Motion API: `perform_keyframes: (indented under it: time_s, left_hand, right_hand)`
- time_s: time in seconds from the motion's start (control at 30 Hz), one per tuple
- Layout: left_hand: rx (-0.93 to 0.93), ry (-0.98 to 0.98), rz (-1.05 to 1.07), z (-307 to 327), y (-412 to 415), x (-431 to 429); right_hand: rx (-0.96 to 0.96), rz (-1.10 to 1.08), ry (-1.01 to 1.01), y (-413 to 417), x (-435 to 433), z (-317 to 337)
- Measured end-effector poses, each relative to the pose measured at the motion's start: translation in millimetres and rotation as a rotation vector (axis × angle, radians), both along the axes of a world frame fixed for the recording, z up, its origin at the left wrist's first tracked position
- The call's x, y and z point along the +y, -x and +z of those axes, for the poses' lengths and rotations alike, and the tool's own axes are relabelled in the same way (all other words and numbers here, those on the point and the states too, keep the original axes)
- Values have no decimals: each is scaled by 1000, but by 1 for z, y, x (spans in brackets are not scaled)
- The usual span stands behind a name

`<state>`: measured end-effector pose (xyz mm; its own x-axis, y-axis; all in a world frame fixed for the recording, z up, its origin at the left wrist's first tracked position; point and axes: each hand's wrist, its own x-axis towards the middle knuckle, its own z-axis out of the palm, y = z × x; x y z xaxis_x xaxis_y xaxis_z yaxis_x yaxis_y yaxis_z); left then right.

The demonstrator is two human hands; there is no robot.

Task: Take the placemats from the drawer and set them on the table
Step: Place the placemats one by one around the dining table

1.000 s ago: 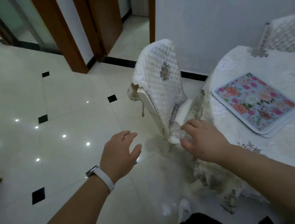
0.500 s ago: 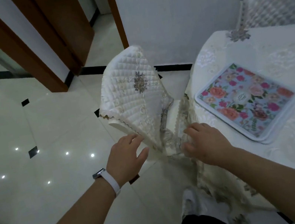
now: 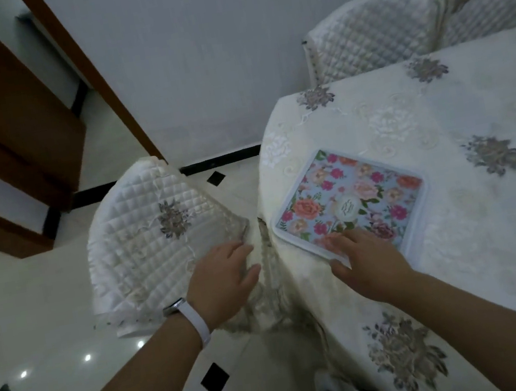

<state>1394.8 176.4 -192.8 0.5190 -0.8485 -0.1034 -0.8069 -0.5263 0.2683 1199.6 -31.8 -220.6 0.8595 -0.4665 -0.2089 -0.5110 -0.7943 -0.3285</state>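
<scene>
Placemat flat on table | my right hand spread, fingertips on its near edge | left hand spread over chair, gripping nothing

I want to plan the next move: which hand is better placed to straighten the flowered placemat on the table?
The right hand: its fingers already lie on the near edge of the rectangular flowered placemat. The left hand is over the white quilted chair cover, off the table.

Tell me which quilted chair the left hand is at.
The near chair left of the table; the left hand is at its seat edge. The other two chairs stand by the wall.
</scene>
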Motion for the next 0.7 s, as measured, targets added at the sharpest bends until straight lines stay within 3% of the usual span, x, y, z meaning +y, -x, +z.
perform_keyframes:
  time_s: [0.27, 0.5, 0.7]
  left_hand:
    - [101, -20, -155, -14, -17, -62]
    - [246, -163, -170, -50, -51, -106]
    - [335, -141, -192, -63, -74, -152]
  right_hand:
    - [81, -265, -13, 40, -25, -14]
    - [109, -525, -148, 57, -26, -25]
    - [131, -721, -296, 43, -34, -28]
